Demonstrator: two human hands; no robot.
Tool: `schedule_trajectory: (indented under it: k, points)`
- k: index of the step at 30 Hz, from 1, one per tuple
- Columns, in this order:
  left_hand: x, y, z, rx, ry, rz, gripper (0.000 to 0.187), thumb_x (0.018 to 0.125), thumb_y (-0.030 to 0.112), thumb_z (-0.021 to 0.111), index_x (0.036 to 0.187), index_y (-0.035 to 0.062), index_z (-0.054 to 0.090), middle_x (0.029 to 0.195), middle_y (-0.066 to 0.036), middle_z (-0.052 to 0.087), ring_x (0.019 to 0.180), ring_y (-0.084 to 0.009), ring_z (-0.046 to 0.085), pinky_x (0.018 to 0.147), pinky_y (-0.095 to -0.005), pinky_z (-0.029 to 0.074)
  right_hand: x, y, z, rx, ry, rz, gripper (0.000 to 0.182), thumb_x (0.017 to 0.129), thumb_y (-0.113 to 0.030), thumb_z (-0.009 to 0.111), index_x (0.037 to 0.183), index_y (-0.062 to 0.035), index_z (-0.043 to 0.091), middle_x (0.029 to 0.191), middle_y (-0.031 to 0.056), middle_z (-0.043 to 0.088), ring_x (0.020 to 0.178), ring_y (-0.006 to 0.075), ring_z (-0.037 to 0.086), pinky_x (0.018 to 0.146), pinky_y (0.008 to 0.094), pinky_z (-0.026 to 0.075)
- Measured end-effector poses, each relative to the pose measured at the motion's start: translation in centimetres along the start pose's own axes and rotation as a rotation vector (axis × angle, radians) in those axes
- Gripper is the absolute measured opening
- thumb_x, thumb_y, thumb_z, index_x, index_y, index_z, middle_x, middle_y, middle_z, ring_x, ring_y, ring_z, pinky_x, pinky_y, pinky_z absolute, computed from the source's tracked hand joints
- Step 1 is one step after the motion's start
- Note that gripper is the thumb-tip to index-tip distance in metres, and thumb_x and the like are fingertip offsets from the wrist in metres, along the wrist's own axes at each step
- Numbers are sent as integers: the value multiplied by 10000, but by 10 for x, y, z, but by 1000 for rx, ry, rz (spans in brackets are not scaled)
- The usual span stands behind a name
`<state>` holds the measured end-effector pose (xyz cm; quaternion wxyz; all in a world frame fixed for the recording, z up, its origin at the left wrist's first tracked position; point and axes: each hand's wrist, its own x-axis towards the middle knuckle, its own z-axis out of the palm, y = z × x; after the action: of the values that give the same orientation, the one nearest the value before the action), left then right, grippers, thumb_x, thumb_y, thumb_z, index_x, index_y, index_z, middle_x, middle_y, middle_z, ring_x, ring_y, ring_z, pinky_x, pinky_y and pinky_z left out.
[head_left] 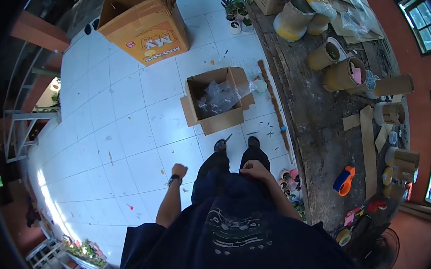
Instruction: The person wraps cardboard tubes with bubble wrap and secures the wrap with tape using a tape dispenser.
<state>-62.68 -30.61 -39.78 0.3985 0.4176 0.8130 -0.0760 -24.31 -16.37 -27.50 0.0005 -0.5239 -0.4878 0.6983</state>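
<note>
Looking down from my head camera, I see a white tiled floor (124, 126) scattered with small scraps. The biggest thing on it is a closed orange-printed cardboard carton (146, 18), well away from me. Along my right runs a long, worn wooden table (318, 128) carrying cardboard tubes (341, 74), flat cardboard strips and an orange-and-blue tape dispenser (343, 180). Ahead of my shoes, near the table's edge, sits a small open cardboard box (217, 100) with crumpled clear plastic (221, 96) inside. It lies well in front of both hands. My left hand (179, 171) is clenched in a fist at my side, holding nothing. My right hand (254, 168) is also curled closed against my thigh, holding nothing I can see.
</note>
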Motion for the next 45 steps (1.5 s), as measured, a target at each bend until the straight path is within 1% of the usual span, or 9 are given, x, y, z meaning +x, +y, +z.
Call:
schedule_trajectory:
  k: [1, 3, 6, 14, 25, 31, 39, 43, 45]
  points:
    - [20, -100, 33, 209, 38, 125, 243, 768, 282, 604, 852, 90, 726, 770, -158, 689, 750, -294, 684, 644, -429, 527, 10, -11, -9, 205, -15, 63, 190, 818, -191, 731, 883, -48, 626, 792, 50, 658, 650, 128, 614, 610, 260, 502]
    - [-47, -142, -10, -578, 168, -496, 210, 748, 186, 664, 863, 16, 712, 632, -98, 646, 527, -199, 599, 554, -332, 482, 50, -15, -36, 138, 88, 3, 232, 837, -158, 715, 1020, -51, 619, 859, 64, 659, 694, 124, 634, 644, 257, 528]
    - [-121, -191, -33, -554, 444, -303, 145, 746, 151, 687, 721, 15, 647, 523, -10, 498, 449, -144, 464, 418, -318, 352, 109, -49, -85, 125, 168, 144, 397, 783, -161, 736, 1158, -93, 623, 827, 39, 639, 743, 129, 628, 647, 255, 506]
    - [-248, -18, 30, -1240, 286, -855, 93, 834, 125, 635, 774, 63, 599, 549, 17, 481, 416, -87, 419, 381, -253, 328, 288, -65, -149, 139, 232, 313, 639, 790, -223, 679, 1392, -245, 468, 1241, 82, 550, 1108, 264, 516, 902, 432, 416]
    - [-267, 124, 2, -1016, 47, -821, 165, 868, 178, 639, 859, 14, 619, 653, -6, 561, 507, -82, 484, 449, -237, 379, 403, -79, -155, 896, 330, 383, 546, 890, -329, 633, 1396, -237, 449, 1422, 65, 395, 1092, 264, 595, 967, 390, 424]
    - [-271, 124, -28, -979, 182, -770, 220, 887, 207, 642, 905, -12, 629, 710, -19, 605, 558, -80, 519, 485, -229, 407, 404, -65, -153, 956, 318, 234, 438, 839, -84, 708, 1246, -21, 560, 1196, 89, 604, 963, 157, 641, 692, 217, 490]
    - [-204, 147, -62, -812, 228, -393, 190, 846, 178, 695, 896, 8, 627, 753, -70, 645, 657, -145, 588, 593, -273, 459, 364, -88, -139, 701, 274, -44, 144, 797, 0, 726, 919, 5, 649, 900, 48, 674, 653, 72, 579, 498, 191, 410]
    - [-173, 165, -83, -722, 346, -254, 239, 794, 100, 727, 985, 33, 601, 796, -42, 618, 688, -150, 605, 629, -291, 485, 308, -156, -113, 865, 150, -218, 90, 811, 17, 682, 888, -10, 643, 712, -5, 602, 658, 128, 614, 656, 234, 528]
    - [-144, 185, -104, -744, 431, -215, 459, 725, 89, 784, 1117, 57, 547, 913, -55, 613, 802, -169, 610, 654, -319, 496, 270, -180, -101, 931, 40, -207, 209, 811, 45, 636, 1015, 15, 604, 1000, 99, 638, 963, 230, 630, 857, 342, 540]
